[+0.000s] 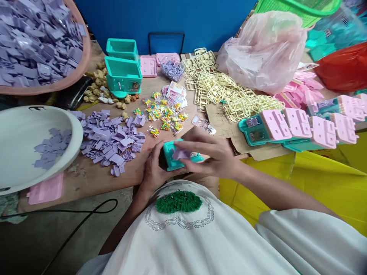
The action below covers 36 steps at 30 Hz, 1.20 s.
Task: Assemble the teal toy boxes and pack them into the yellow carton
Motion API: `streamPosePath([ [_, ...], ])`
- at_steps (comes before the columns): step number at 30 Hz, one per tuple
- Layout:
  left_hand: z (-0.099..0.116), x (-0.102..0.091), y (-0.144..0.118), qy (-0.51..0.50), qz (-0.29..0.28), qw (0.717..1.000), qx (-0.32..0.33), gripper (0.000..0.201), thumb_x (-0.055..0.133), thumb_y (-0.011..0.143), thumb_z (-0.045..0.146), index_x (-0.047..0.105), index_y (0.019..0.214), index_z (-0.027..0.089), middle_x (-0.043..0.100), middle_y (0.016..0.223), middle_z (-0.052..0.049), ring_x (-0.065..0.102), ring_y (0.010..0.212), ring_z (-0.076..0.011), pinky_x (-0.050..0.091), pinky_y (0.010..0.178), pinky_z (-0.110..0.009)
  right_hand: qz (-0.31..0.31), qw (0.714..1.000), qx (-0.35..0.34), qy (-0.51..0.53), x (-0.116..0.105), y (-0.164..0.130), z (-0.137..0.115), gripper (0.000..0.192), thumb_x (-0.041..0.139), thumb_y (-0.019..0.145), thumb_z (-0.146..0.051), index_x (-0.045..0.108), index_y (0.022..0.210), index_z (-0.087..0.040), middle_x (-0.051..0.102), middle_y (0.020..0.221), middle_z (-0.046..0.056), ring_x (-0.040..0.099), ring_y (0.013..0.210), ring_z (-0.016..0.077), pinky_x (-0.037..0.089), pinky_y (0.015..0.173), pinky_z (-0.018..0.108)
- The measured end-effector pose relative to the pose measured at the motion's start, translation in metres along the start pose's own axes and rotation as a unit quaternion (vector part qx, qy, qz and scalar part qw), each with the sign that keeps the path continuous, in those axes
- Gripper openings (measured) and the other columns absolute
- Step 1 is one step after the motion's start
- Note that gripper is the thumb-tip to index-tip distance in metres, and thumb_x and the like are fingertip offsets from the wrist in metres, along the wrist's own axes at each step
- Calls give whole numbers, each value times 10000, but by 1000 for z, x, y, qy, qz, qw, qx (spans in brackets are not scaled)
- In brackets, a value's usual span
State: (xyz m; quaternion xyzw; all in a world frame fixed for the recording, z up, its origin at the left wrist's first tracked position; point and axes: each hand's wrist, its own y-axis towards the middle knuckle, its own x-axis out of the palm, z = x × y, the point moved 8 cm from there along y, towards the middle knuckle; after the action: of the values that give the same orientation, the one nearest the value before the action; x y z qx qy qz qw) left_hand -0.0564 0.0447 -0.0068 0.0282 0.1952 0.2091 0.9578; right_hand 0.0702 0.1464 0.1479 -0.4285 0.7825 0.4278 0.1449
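A teal plastic toy box (172, 162) lies at the table's front edge, with the fingers of my left hand (155, 168) wrapped round its left end. Between the thumb and fingers of my right hand (208, 152) is a small purple plastic piece (180, 154), held against the box's upper face. Motion blurs the right fingers and the piece. Left of the hands spreads a heap of loose purple plastic pieces (110, 137). Just beyond the box are small packets of coloured beads (164, 114) and a flat clear packet (203, 124).
A white basin (17, 126) and a pink tub (86, 65) hold purple pieces at left. Two teal boxes (123, 74) stand at the back. Cream plastic frames (212, 80) and a plastic bag (263, 49) lie behind; pink-lidded teal boxes (298, 126) line the right.
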Motion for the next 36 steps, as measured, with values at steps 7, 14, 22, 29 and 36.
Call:
streamPosePath([
  [7, 8, -2, 4, -33, -1, 999, 16, 879, 950, 746, 516, 524, 1472, 260, 670, 1448, -121, 649, 1358, -341, 534, 1151, -483, -19, 999, 46, 3, -15, -1, 13, 520, 642, 1076, -343, 581, 1592, -321, 774, 1148, 94, 731, 1042, 266, 598, 966, 464],
  [14, 9, -2, 4, -34, 4, 999, 33, 932, 985, 705, 456, 514, 1485, 260, 679, 1428, -123, 669, 1330, -346, 551, 1127, -481, -137, 990, -22, 35, 28, -10, 30, 484, 528, 1125, -293, 554, 1608, -272, 681, 1376, 174, 680, 1230, 246, 579, 1007, 399],
  [22, 10, -3, 4, -35, 0, 999, 24, 926, 990, 695, 517, 542, 1466, 270, 689, 1413, -120, 680, 1313, -348, 564, 1108, -478, -150, 987, -64, 2, 37, -15, 32, 441, 545, 1115, -284, 594, 1549, -226, 664, 1227, 167, 648, 1119, 242, 583, 930, 418],
  [29, 7, -5, 5, -27, -20, 999, 23, 927, 975, 722, 508, 529, 1498, 265, 658, 1484, -136, 633, 1400, -353, 537, 1169, -486, -203, 976, -75, -30, 44, -4, 30, 371, 503, 1123, -306, 706, 1385, -138, 663, 1197, 199, 629, 1103, 259, 569, 943, 427],
  [36, -6, -17, 14, -23, -65, 998, 15, 1104, 1010, 642, 564, 509, 1567, 227, 610, 1557, -180, 592, 1459, -386, 532, 1204, -504, -200, 974, -86, 63, 45, 0, 36, 359, 523, 1128, -306, 689, 1421, -179, 653, 1354, 192, 645, 1289, 238, 566, 1045, 389],
])
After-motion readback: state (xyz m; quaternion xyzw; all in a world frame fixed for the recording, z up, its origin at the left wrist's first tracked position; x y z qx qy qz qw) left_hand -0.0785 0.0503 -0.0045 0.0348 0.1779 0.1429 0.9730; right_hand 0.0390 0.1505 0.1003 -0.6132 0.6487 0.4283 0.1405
